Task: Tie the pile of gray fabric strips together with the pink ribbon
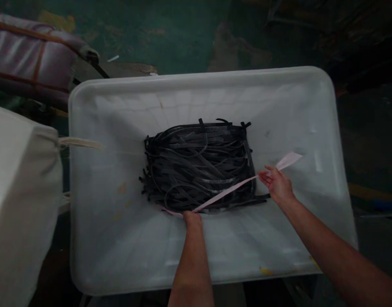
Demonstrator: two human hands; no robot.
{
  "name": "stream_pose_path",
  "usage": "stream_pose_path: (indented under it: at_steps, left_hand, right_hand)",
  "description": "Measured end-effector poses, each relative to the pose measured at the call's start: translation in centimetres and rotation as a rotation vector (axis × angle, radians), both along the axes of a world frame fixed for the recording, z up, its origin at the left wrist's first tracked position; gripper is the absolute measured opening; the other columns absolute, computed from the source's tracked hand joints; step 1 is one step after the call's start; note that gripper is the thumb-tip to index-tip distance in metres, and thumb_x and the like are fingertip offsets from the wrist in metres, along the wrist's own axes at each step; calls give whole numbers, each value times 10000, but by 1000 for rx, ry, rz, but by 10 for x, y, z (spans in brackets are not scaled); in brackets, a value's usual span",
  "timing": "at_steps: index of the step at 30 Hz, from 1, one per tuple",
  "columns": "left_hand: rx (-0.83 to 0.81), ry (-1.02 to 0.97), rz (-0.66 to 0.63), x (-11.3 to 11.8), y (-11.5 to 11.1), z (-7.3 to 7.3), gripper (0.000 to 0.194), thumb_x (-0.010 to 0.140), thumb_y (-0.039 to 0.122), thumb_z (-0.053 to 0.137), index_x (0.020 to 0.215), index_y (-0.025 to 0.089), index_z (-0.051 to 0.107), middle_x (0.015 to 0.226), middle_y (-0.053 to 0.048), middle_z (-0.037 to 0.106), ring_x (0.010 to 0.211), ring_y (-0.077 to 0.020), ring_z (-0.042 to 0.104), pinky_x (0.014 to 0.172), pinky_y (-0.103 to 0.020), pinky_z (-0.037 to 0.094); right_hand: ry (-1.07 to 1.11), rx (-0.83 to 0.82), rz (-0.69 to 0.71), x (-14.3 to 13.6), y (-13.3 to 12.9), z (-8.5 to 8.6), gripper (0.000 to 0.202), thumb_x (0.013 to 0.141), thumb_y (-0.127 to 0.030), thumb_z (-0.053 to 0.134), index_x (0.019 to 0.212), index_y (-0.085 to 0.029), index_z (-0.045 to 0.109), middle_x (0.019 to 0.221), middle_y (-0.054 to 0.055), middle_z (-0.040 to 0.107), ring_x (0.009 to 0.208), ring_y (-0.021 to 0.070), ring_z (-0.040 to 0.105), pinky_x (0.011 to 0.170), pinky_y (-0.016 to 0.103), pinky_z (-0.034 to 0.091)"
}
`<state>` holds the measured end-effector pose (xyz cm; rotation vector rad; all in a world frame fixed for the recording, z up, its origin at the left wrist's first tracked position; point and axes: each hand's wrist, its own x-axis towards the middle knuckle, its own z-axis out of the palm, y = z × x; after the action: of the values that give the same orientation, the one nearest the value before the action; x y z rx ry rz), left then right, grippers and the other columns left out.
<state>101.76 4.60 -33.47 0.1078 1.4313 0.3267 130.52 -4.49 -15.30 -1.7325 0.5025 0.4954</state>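
A white cloth sack (19, 204) stands at the far left, beside the big translucent white plastic tub (96, 238). In the tub's middle lies a bundle of black flat rubber strips (197, 164). The left hand (192, 218) pins one end of a pale pink ribbon (229, 192) at the bundle's near edge; the right hand (277, 184) pinches the other end, drawing it taut across the corner, apparently for tying
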Motion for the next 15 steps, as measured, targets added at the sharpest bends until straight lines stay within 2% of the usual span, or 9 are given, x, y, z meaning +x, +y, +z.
stream_pose_path:
  at_steps: [4,7,11,15]
  left_hand:
    - [-183,161,230,0,0,-4,308,1014,199,376,755,108,516,655,33,501,566,-65,510,577,-213,483]
    - [-179,135,342,11,11,3,212,976,120,395,826,113,544,737,7,573,646,-75,576,650,-225,522]
    - [-90,68,372,24,23,12,174,920,100,468,982,138,626,911,-36,657,787,-93,635,715,-222,533]
    - [-141,247,368,19,13,13,123,916,63,468,919,109,582,804,-2,583,670,-75,557,604,-188,477]
  right_hand:
    - [64,-65,-37,1,-17,-28,133,944,-201,487,923,-170,615,690,19,669,692,105,682,681,185,576]
    - [114,-118,-64,-1,-39,-43,153,948,-183,468,930,-171,619,718,26,677,698,99,680,673,171,568]
    - [159,-144,-91,-5,-64,-57,182,957,-173,440,937,-179,621,739,32,681,720,101,684,665,170,573]
    - [213,-148,-49,-7,-77,-66,147,933,-196,492,951,-176,637,747,42,688,726,110,687,669,174,579]
